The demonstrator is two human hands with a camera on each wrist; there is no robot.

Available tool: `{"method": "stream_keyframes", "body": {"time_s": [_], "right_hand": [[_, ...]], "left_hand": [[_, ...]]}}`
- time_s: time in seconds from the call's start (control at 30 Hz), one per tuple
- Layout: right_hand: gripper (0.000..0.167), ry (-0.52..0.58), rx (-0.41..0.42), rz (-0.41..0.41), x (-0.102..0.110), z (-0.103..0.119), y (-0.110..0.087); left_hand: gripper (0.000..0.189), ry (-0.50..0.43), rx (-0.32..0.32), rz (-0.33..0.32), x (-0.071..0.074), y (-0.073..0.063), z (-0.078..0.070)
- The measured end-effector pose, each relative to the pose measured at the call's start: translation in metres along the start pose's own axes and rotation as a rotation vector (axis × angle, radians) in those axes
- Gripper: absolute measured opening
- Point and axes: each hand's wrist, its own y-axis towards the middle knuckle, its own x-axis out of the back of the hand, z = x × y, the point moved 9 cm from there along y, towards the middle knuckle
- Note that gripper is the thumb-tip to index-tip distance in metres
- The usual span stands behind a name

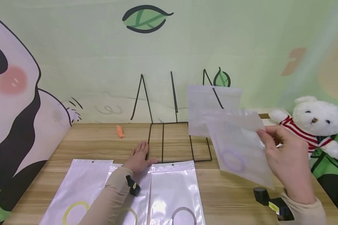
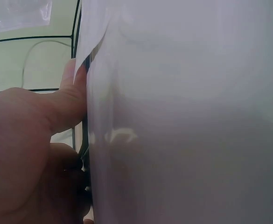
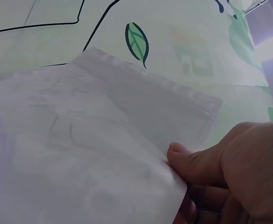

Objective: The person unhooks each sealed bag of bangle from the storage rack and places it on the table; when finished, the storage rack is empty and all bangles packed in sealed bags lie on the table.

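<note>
My right hand (image 1: 288,162) pinches the right edge of a translucent zip bag (image 1: 239,147) with a purple ring in it, held up and tilted over the table. Its thumb and the bag's edge show closely in the right wrist view. Behind it, a second translucent bag (image 1: 200,109) is upright at the right upright of a black wire rack (image 1: 163,142); how it is held there is hidden. My left hand (image 1: 139,157) rests on the left side of the rack's base, fingers pointing forward. A pale sheet-like surface (image 2: 187,116) fills much of the left wrist view.
Three white zip bags lie at the table's front: a left one (image 1: 81,178) with a yellow ring, a middle one partly under my forearm, a right one (image 1: 173,187) with a grey ring. An orange carrot-like piece (image 1: 120,131) lies behind. A white teddy bear (image 1: 312,122) sits right.
</note>
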Motion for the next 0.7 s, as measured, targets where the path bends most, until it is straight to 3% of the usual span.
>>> {"method": "stream_keyframes", "body": {"time_s": [0.43,0.7], "right_hand": [[0.012,0.005,-0.062,0.071,0.0,0.001,-0.008],[0.004,0.053,0.034,0.138,-0.029,0.02,-0.023]], "left_hand": [[0.087,0.005,-0.023,-0.018,0.001,0.001,0.0],[0.088,0.002,-0.014,-0.012,0.0,0.001,0.001]]}}
